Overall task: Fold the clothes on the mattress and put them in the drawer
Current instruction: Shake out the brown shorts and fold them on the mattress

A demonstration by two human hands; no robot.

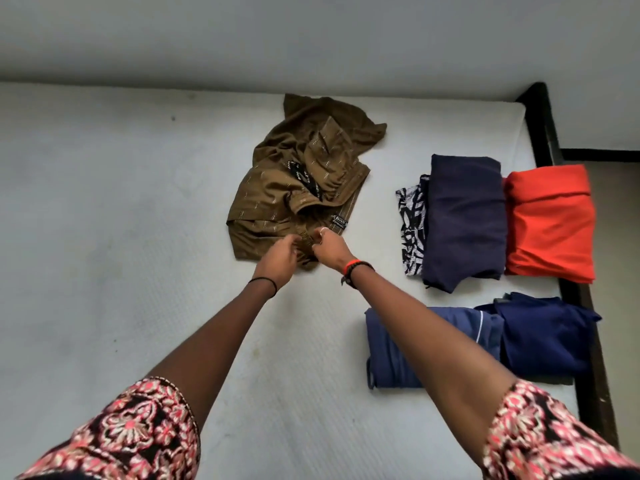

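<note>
A crumpled brown shirt (304, 178) with a thin stripe pattern lies in the middle of the white mattress (121, 237). My left hand (278, 259) and my right hand (329, 249) are close together at the shirt's near edge, each pinching the brown cloth. To the right lie folded clothes: a navy piece (464, 220) over a black-and-white patterned one (410, 230), an orange-red piece (550, 220), a blue piece (391, 351) and a dark blue piece (543, 334). No drawer is in view.
A black bed frame (540, 116) runs along the mattress's right side, with floor beyond it. A pale wall (311, 36) stands behind the mattress. The left half of the mattress holds nothing but faint stains.
</note>
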